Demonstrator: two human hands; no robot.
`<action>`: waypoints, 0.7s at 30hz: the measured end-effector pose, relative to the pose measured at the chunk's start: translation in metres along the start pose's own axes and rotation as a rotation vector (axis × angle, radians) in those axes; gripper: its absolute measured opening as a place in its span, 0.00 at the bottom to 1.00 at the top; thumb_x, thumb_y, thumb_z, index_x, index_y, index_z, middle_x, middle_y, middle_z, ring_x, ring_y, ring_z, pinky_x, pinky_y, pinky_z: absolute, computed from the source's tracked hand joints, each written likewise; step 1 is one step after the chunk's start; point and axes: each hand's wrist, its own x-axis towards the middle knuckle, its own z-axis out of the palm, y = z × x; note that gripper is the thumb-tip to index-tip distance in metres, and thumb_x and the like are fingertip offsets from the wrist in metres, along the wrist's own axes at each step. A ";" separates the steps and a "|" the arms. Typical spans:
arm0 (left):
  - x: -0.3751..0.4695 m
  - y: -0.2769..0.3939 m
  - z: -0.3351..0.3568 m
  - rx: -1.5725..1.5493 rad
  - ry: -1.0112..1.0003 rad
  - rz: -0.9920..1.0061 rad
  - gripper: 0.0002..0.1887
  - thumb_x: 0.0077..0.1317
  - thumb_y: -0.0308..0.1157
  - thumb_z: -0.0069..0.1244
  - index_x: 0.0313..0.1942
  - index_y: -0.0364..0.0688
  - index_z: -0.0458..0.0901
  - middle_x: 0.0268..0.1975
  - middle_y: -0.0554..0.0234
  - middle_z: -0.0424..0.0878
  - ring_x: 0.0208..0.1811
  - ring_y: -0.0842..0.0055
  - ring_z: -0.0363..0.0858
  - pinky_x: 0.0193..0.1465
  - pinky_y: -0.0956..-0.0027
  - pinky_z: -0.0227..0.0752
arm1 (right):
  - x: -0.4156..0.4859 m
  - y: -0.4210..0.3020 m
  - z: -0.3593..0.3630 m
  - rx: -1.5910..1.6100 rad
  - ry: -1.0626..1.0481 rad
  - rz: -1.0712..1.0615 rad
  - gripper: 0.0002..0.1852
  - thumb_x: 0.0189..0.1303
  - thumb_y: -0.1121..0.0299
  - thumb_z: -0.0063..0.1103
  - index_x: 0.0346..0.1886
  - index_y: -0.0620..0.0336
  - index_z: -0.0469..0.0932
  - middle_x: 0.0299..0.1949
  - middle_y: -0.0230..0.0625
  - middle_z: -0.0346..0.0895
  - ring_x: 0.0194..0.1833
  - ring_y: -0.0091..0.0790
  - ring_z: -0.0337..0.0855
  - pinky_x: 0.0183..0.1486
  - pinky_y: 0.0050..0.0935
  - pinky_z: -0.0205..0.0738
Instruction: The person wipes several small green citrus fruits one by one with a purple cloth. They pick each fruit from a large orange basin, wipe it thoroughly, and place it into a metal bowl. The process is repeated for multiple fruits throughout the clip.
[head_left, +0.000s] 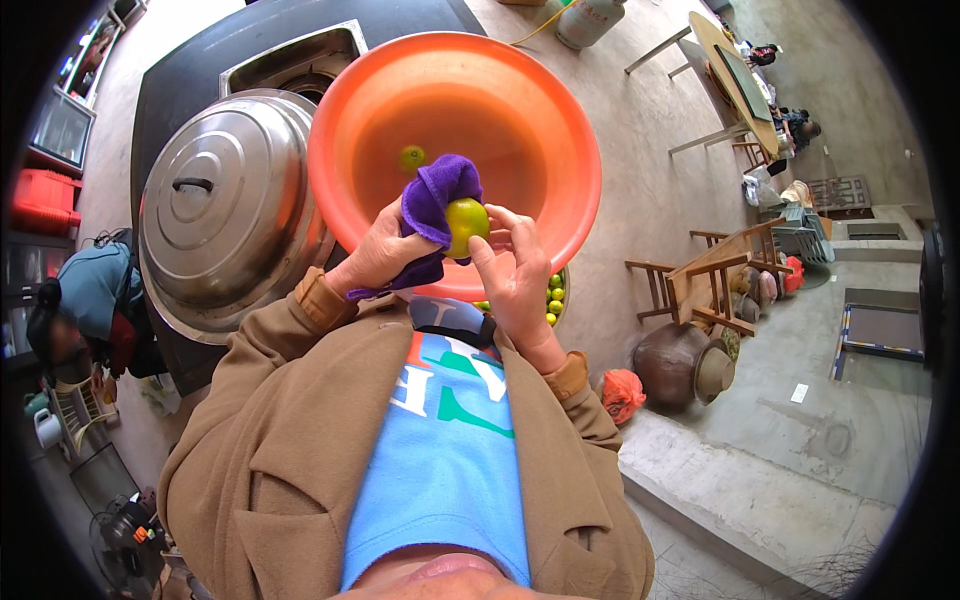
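My left hand (382, 246) grips a purple cloth (442, 196), which wraps the left side of a yellow-green citrus fruit (468, 223). The fingertips and thumb of my right hand (517, 262) rest at the fruit's right side. Both hands are over the near part of a large orange plastic basin (555, 97) with water in it. Another green citrus fruit (412, 157) lies in the basin, beyond the cloth. Several small green and yellow fruits (555, 294) show in a container below the basin's near right rim, partly hidden by the basin and my right hand.
A large domed metal lid (225, 195) sits left of the basin on a dark table (172, 82), near a metal-rimmed stove (289, 56). A person (97, 292) bends at far left. A gas cylinder (591, 22), wooden bench (709, 274), and brown jar (671, 364) stand right.
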 end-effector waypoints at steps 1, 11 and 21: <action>0.000 0.000 0.000 0.010 0.008 0.006 0.35 0.71 0.24 0.58 0.77 0.38 0.69 0.69 0.60 0.80 0.66 0.76 0.80 0.71 0.67 0.76 | 0.002 0.000 0.000 0.026 -0.007 0.014 0.22 0.66 0.72 0.73 0.61 0.68 0.81 0.49 0.45 0.83 0.44 0.38 0.90 0.50 0.37 0.84; -0.002 -0.004 -0.001 0.114 0.011 0.050 0.37 0.70 0.24 0.61 0.78 0.38 0.69 0.66 0.67 0.81 0.63 0.81 0.79 0.69 0.71 0.76 | 0.020 -0.005 -0.010 -0.028 -0.104 0.047 0.14 0.68 0.72 0.72 0.52 0.71 0.84 0.45 0.47 0.86 0.41 0.39 0.95 0.43 0.33 0.91; -0.004 -0.005 0.002 0.189 0.027 0.067 0.33 0.69 0.25 0.63 0.74 0.36 0.73 0.60 0.69 0.83 0.57 0.85 0.79 0.63 0.74 0.77 | 0.026 -0.010 -0.017 -0.109 -0.197 0.069 0.13 0.68 0.73 0.71 0.51 0.72 0.86 0.46 0.46 0.89 0.44 0.38 0.95 0.47 0.33 0.91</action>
